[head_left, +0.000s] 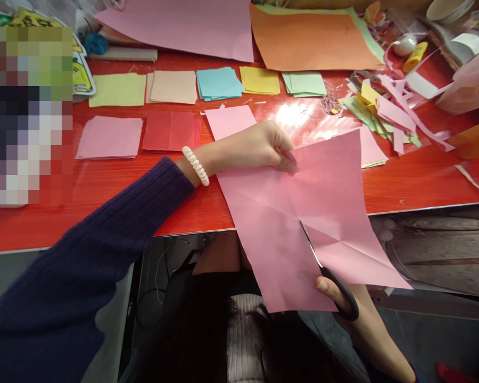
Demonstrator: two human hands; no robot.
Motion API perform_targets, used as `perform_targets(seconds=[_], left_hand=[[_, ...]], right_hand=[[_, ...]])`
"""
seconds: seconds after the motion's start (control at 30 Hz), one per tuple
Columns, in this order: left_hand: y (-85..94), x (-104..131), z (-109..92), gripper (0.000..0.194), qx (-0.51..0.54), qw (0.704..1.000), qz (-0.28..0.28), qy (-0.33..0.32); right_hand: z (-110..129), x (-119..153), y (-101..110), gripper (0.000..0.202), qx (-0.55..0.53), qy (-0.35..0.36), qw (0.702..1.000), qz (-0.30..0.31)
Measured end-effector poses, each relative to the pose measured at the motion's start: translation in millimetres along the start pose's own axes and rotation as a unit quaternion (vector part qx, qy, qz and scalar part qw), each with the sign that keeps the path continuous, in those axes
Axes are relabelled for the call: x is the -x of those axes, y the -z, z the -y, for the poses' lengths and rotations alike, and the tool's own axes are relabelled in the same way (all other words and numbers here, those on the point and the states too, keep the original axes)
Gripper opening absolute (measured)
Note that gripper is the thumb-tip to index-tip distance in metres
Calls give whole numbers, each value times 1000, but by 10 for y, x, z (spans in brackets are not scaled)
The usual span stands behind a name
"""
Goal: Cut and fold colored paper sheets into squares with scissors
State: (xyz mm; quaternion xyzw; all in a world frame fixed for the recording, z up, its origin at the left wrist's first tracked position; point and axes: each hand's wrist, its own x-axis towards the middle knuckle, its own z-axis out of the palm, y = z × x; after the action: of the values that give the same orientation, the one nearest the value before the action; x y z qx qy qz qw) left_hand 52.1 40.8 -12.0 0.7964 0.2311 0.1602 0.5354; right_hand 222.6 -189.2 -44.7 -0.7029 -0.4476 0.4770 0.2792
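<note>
A large sheet of pink paper [271,234] with crossing fold creases hangs over the table's front edge. My left hand [273,146] pinches it near its upper middle, between thumb and fingers. Below, my right hand [335,295] grips black-handled scissors [345,298], its thumb through one loop. The metal blade runs up along a cut in the paper, its tip a little below my left hand. Most of the right fingers and the other loop are hidden beneath the sheet.
On the red table [115,197] lie stacks of coloured paper squares, among them a blue stack [219,83] and a red stack [170,131]. A pile of paper scraps [387,109] lies at the right. Large orange [311,40] and pink sheets [191,26] lie at the back.
</note>
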Motion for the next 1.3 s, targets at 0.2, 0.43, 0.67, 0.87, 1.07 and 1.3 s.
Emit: perform_targets(seconds=[0.2, 0.43, 0.67, 0.87, 1.07, 1.3], left_hand=[[-10, -4, -3, 12, -1, 1000, 5, 0], [-16, -4, 14, 12, 4, 1000, 0, 1], [-16, -4, 44, 12, 16, 1000, -2, -6], [-36, -1, 30, 11, 14, 1000, 9, -12], [-45, 12, 6, 14, 10, 1000, 13, -18], [-46, 16, 9, 13, 8, 1000, 13, -15]], right_hand=[[45, 21, -17, 52, -23, -28, 999, 11], [-55, -32, -28, 49, 19, 11, 1000, -8], [-121, -43, 2, 48, 11, 24, 1000, 10], [22, -3, -14, 46, -24, 8, 1000, 9], [44, -3, -16, 46, -19, -2, 1000, 12], [15, 0, -9, 46, 0, 26, 1000, 8]])
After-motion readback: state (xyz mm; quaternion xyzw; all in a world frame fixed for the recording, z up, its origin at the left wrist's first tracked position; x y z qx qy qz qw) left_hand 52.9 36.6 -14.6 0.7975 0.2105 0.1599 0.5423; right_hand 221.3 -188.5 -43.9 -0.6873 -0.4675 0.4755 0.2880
